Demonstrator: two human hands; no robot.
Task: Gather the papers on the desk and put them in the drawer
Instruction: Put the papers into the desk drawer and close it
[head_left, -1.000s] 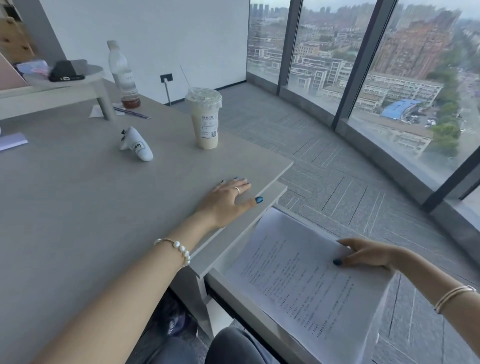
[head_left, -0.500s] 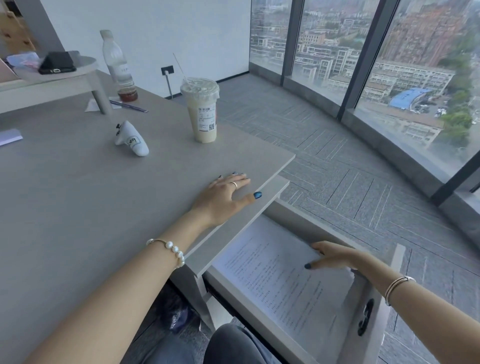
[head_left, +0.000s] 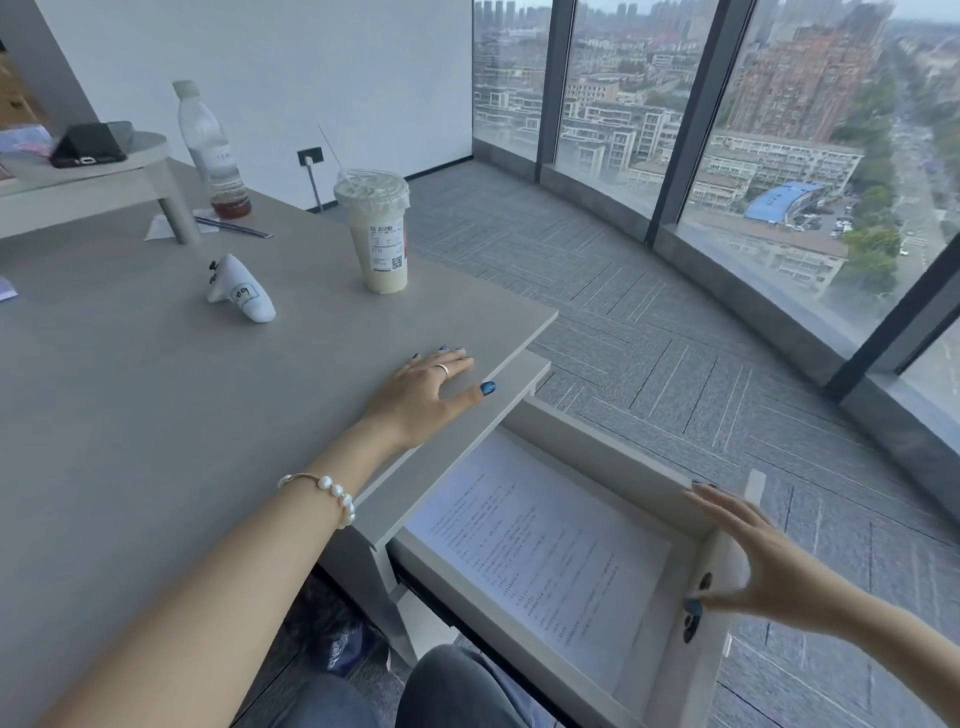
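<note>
The printed papers (head_left: 535, 551) lie flat inside the pulled-out drawer (head_left: 592, 444) under the desk's right end. My right hand (head_left: 753, 561) is spread open against the drawer's front panel, fingers over its top edge, holding nothing. My left hand (head_left: 426, 395) rests flat, palm down, on the grey desk (head_left: 130, 415) near its right corner, fingers apart, with nothing under it.
An iced drink cup with a straw (head_left: 378, 234) stands near the desk's far right edge. A white controller (head_left: 240, 290) lies to its left, a plastic bottle (head_left: 210, 150) further back. A raised shelf (head_left: 83, 171) carries a black phone. Carpet and tall windows lie to the right.
My right hand lowered the papers into the drawer, let them go and moved to the drawer's front panel. My left hand stayed on the desk.
</note>
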